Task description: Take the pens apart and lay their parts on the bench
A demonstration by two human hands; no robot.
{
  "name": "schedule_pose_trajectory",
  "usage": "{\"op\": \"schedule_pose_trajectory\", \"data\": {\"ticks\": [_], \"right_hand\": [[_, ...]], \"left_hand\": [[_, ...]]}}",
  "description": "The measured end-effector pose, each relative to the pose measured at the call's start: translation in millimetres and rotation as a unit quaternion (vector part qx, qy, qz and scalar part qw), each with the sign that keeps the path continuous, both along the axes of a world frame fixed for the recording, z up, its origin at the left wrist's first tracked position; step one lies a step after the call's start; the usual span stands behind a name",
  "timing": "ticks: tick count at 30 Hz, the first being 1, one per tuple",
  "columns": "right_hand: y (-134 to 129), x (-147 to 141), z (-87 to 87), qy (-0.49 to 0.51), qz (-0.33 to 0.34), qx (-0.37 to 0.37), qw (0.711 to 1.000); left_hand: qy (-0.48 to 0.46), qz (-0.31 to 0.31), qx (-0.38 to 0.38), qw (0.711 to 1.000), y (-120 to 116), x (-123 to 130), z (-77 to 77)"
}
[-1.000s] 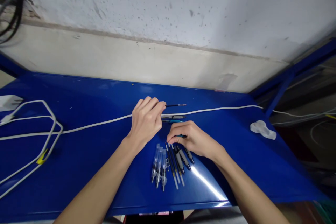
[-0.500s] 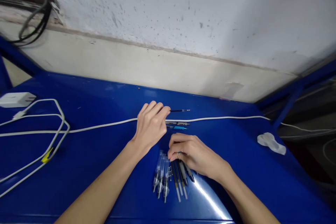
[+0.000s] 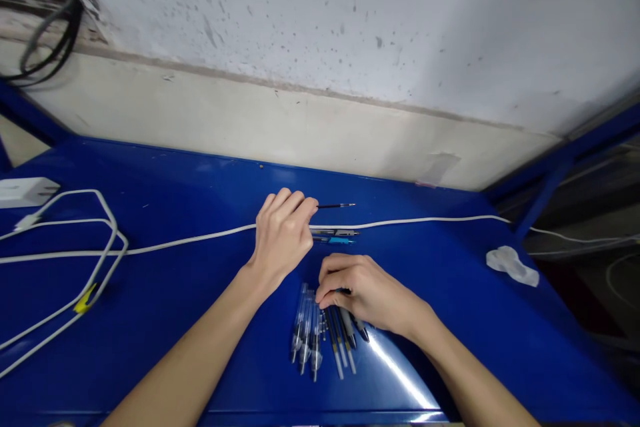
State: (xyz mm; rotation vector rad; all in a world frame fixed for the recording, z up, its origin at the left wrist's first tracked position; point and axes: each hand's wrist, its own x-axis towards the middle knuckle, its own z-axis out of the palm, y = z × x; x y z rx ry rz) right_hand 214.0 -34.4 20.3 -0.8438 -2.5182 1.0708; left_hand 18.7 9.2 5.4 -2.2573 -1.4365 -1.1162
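Our right hand [image 3: 367,290] has moved nearer us over the pen refills [image 3: 341,343], its grip unclear; our left hand [image 3: 284,230] pinches a black ink refill [image 3: 335,205].

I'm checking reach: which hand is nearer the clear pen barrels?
Right: the right hand is close beside the clear pen barrels; the left hand is farther off, toward the wall.

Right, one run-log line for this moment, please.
left hand: holds thin black pen refill | right hand: near clear plastic pen barrels, contact unclear
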Motion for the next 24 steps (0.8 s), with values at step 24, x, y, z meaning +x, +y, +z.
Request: {"op": "schedule_pose_trajectory", "data": {"ticks": [24], "right_hand": [[18, 24, 26.0, 0.12, -0.351, -0.032, 0.928]], "left_hand": [[-0.016, -0.073, -0.035, 0.997, -4, 9, -3.1]]}}
